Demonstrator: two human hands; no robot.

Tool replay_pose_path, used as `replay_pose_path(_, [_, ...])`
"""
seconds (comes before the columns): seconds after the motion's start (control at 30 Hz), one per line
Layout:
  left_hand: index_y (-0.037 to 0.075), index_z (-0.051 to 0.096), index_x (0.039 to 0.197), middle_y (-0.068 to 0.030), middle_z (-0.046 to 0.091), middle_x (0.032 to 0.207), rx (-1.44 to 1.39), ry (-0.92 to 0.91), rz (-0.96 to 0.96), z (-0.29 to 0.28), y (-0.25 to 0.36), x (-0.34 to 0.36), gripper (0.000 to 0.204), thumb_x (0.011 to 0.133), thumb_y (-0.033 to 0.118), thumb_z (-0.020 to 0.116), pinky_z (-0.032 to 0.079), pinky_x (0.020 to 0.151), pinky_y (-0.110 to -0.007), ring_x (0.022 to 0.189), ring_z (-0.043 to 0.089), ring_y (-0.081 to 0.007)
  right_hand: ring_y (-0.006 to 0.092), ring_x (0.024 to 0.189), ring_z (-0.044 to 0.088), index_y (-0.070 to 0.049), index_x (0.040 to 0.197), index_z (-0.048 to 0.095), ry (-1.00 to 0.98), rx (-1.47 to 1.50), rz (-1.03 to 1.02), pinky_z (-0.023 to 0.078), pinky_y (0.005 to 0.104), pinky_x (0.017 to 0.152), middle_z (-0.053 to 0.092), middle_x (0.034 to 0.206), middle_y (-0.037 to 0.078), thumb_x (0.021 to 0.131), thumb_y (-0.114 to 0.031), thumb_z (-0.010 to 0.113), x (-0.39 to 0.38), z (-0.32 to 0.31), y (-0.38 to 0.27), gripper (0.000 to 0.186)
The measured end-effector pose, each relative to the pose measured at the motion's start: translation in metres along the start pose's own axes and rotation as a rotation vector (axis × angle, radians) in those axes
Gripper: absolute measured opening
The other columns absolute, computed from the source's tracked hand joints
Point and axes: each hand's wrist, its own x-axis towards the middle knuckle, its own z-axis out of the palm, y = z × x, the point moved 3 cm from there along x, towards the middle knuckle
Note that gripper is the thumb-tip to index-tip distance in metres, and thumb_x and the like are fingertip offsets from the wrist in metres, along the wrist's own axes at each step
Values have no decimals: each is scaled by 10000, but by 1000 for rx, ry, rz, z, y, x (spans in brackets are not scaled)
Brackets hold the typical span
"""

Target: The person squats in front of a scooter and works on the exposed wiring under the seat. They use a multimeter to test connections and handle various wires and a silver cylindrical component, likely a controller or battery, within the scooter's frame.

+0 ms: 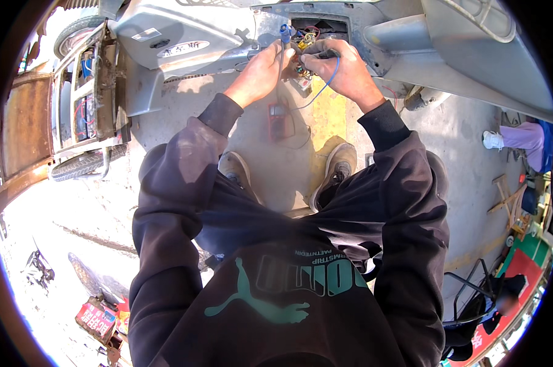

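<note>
Electrical check apparently in hand, judging by the red meter (280, 122) on the ground below the fingers, toward the feet: probable probing of the wire bundle (303, 40), just beyond and between both sets of fingertips, at the opening (330, 25) in a grey vehicle body (270, 25). Left hand (261, 74): fingers curled closed about a blue-tipped piece (285, 33), tip upright above them. Right hand (346, 71): thumb and forefinger nearly together; exact thing pinched impossible to tell; blue wire (332, 79) arcing from beside them toward the meter. Called for next, probably: steady contact with one chosen conductor. In the way: crowded loose strands near the fingertips; slack wire liable to snag. Well left of the fingers: open-framed vehicle (74, 113); well right, lower: wooden stool (506, 200).
</note>
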Motion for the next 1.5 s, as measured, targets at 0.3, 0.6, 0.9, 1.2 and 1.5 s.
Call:
replay_pose_path(0.3, [49,581,1239,-37,663,1050,-269,-25,-25,-1,17,-7,355,1083,343,457,472,747,-278,898,601,-106,248,829,733,34,961,726,90,-88,-111,560,324,798,743,894,162,853,-158,752,-10,1,-14,222])
replay_pose_path(0.6, [38,550,1261,-34,661,1068,-402,-104,-47,8,11,-4,354,1081,334,472,554,804,-315,967,688,-169,360,766,683,-15,915,728,-3,-144,-257,540,419,735,705,846,190,789,-209,760,-3,-6,-7,234])
replay_pose_path(0.9, [18,527,1262,-63,653,1099,-429,-103,-15,7,1,-3,294,1088,244,456,578,880,-338,985,674,-166,320,795,705,-9,874,728,172,42,-94,553,383,749,717,838,164,782,-181,791,-26,-13,-18,204])
replay_pose_path(1.2, [36,518,1270,-61,625,1127,-122,-38,84,2,-19,2,252,1090,192,437,572,877,-312,975,655,-135,261,793,728,20,979,716,154,132,-91,568,351,726,734,868,163,858,-150,734,-44,-1,-18,209])
replay_pose_path(1.5, [41,525,1266,-57,628,1123,-214,-53,65,4,-16,2,237,1084,172,449,579,841,-319,952,662,-142,113,796,685,53,1077,686,58,480,145,547,246,695,739,901,85,913,-181,727,-39,8,-3,289])
